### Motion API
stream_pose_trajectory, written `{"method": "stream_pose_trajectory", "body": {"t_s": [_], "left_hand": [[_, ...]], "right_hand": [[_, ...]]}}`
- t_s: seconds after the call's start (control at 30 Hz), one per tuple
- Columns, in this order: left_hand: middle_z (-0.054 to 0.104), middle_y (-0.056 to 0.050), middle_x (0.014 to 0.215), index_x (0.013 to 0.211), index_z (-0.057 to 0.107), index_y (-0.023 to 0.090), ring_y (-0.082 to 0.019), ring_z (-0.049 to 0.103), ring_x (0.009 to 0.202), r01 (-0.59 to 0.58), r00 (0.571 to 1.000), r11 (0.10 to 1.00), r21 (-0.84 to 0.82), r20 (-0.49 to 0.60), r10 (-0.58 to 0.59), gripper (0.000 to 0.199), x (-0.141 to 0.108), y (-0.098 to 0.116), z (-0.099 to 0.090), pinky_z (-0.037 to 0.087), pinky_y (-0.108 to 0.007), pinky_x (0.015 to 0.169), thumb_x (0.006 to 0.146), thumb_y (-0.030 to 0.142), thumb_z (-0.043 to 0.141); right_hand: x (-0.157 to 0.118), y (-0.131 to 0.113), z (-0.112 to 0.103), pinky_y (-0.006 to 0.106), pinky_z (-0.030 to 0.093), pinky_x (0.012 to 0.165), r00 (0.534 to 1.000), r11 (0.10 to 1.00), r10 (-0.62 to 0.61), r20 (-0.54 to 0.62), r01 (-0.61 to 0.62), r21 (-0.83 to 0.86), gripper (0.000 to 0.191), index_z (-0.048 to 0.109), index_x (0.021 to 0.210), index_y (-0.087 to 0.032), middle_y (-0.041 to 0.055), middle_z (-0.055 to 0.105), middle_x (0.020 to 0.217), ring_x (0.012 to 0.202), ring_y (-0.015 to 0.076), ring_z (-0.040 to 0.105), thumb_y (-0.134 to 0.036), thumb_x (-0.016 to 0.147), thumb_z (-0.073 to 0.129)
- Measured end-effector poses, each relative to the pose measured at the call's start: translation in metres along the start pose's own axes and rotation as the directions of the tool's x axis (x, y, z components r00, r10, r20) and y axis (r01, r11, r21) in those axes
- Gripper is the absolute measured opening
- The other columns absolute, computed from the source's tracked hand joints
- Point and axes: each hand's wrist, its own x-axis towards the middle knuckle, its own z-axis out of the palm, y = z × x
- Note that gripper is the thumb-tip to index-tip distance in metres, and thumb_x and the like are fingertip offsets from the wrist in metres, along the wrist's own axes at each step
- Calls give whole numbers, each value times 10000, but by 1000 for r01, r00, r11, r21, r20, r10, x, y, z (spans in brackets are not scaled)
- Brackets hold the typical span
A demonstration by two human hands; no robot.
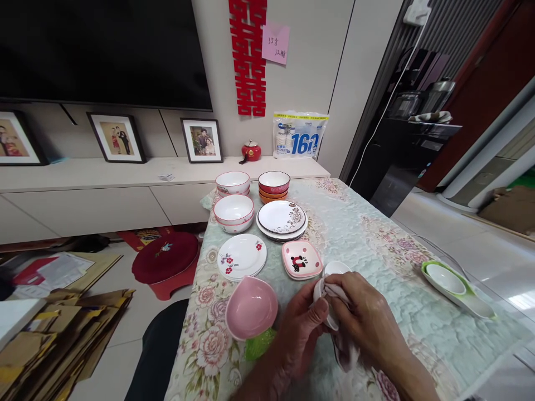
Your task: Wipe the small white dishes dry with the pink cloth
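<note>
nearest bowl (251, 307) left of cloth (343, 356) | plates (241, 257) behind it | jar (251, 152) on cabinet (83, 211)

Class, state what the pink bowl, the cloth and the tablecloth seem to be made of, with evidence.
Pink bowl: probably glazed ceramic; smooth with a soft sheen, though plastic is possible.
Cloth: soft, matt fabric, bunching in folds at the right hand; fibre unclear.
Tablecloth: seemingly quilted fabric with printed-looking flowers; its surface looks puckered.

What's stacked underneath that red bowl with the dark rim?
Beneath the red bowl, orange bowls show their outer sides. Their insides are covered by whatever sits above, and the patch of floral tablecloth under the stack can't be seen.
</note>
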Motion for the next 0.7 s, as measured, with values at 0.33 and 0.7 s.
{"method": "stream_pose_trajectory", "body": {"t_s": [0.33, 0.7], "left_hand": [[733, -111, 1164, 1250, 697, 199, -314, 632, 1131, -73, 997, 997, 4, -31, 73, 542, 0, 1, -6, 428, -421, 997, 756, 369, 840], [714, -123, 899, 1031, 732, 118, -229, 666, 769, 100, 993, 986, -137, -48, -107, 456, 2, -3, -12, 518, -319, 640, 817, 520, 738]], "right_hand": [[5, -9, -23, 294, 507, 821, 935, 934, -115, 335, -13, 356, 172, 702, 1073, -280, 9, 694, 985, 924, 187, 656, -279, 999, 546], [1, 11, -7, 366, 505, 796, 979, 998, -58, -195, 54, -28, 210, 638, 1141, -226, 73, 671, 1003, 948, 243, 634, -212, 971, 516]]}}
